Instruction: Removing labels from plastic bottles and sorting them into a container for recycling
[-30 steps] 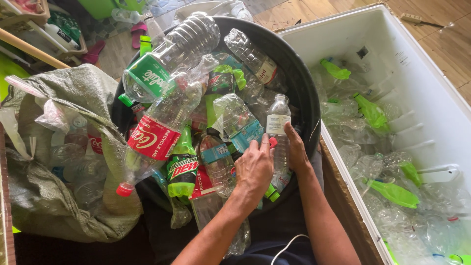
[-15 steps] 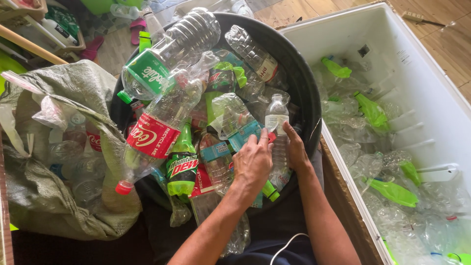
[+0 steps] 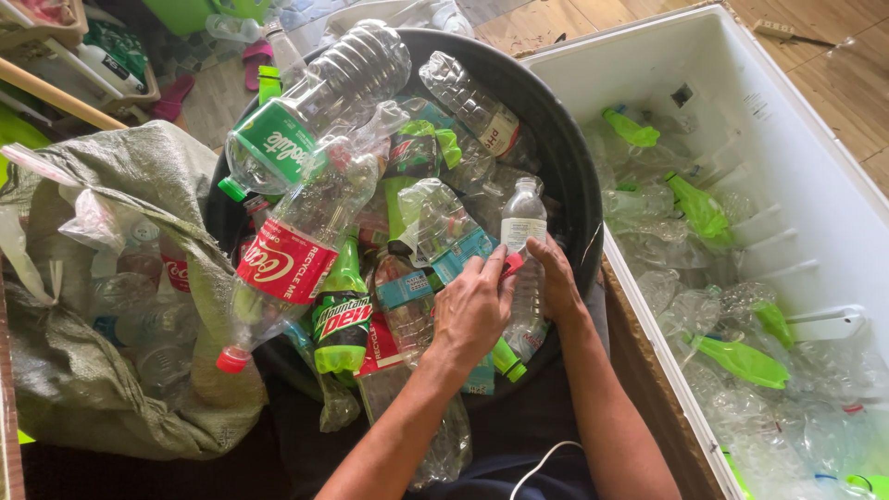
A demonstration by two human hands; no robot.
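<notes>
Centrally, a small clear plastic bottle with a white label (image 3: 523, 222) stood upright in a round black tub (image 3: 574, 157) of empty bottles, both hands closed around its base: left hand (image 3: 474, 310), right hand (image 3: 558, 282), steadying it.

Materials as I see them on my feed:

- Small bottle (image 3: 523, 215): clear glossy plastic, matt white paper-like label; both my bare hands, left hand (image 3: 472, 310) and right hand (image 3: 558, 278), rest on it.
- Tub (image 3: 565, 139): black plastic, smooth, dull sheen.
- Large bottle (image 3: 319, 102): ribbed transparent plastic, glossy green film label.
- Sack (image 3: 120, 185): grey-green woven plastic cloth, coarse, matt, creased.
- Bin (image 3: 815, 185): white hard plastic, smooth, semi-gloss.
- Crushed bottles (image 3: 741, 356): clear and green plastic, crinkled, shiny.
- Floor (image 3: 833, 83): wood planks, matt.
</notes>
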